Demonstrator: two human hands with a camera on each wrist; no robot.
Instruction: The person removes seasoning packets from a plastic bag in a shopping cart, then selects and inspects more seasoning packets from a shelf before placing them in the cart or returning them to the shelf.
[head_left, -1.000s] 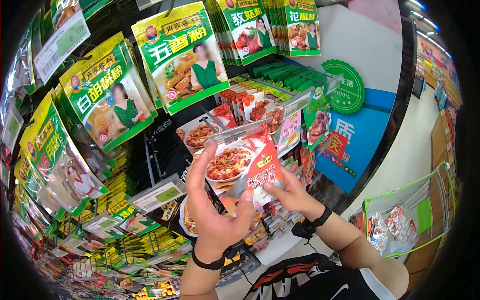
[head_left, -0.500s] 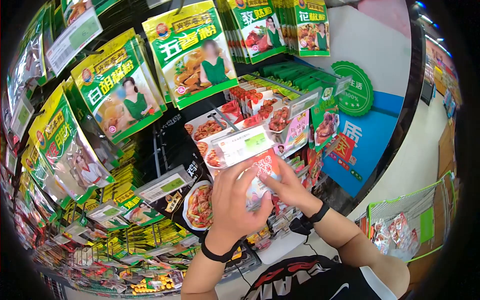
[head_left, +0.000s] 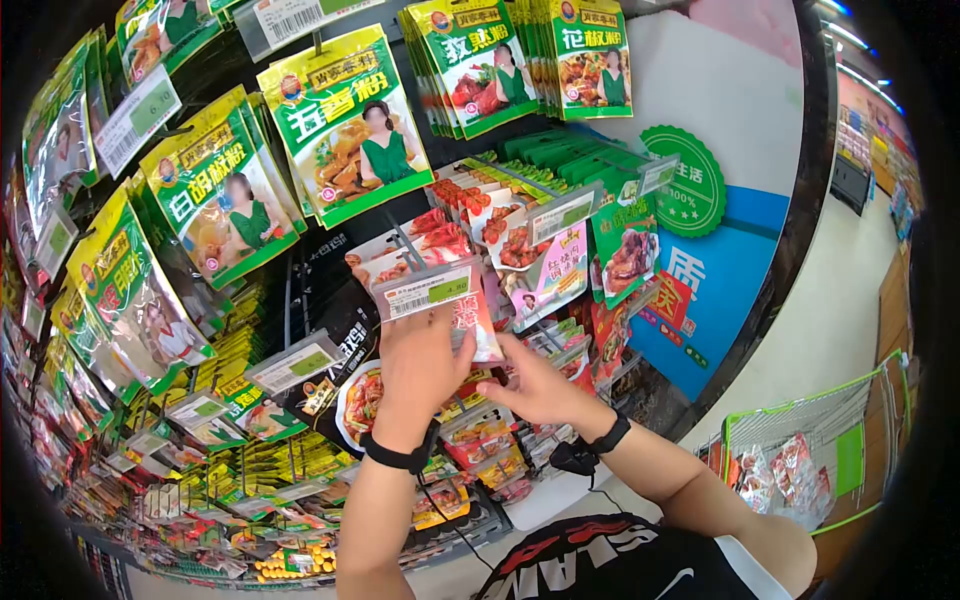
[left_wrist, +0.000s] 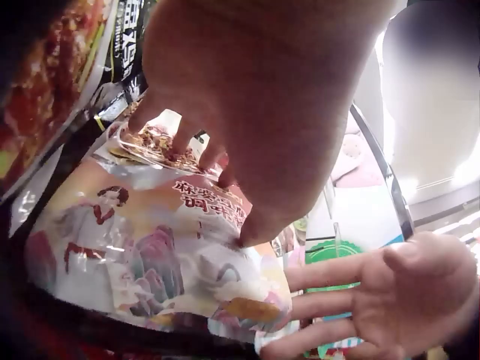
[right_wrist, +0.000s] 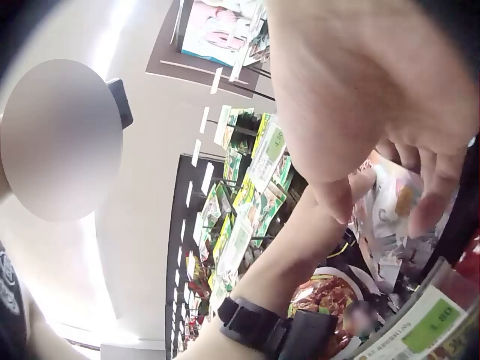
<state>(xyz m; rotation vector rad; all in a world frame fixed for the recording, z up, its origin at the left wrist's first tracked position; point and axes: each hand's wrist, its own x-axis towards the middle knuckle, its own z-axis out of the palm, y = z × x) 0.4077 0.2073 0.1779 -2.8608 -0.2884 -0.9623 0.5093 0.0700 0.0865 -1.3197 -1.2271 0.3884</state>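
A seasoning packet (head_left: 483,335) with a pale, pinkish front hangs under a price tag (head_left: 430,292) on the rack, its upper part covered by the tag and my left hand (head_left: 412,365). In the left wrist view, my left fingers lie over the upper front of the packet (left_wrist: 150,262), its thumb stretched down the printed face. My right hand (head_left: 545,385) is at the packet's right edge, fingers extended and spread. In the right wrist view, its fingertips (right_wrist: 429,214) overlap the packet.
Yellow-green spice packets (head_left: 345,130) hang close above and to the left. A black packet (head_left: 350,395) hangs just left of my left wrist, a pink one (head_left: 545,270) to the right. Price tags (head_left: 295,368) jut out from the hooks. A shopping cart (head_left: 810,440) stands at the right.
The packet was in front of the tag between both hands and is now behind it. My left hand moved up to the tag; my right hand loosened and its thumb came off the packet.
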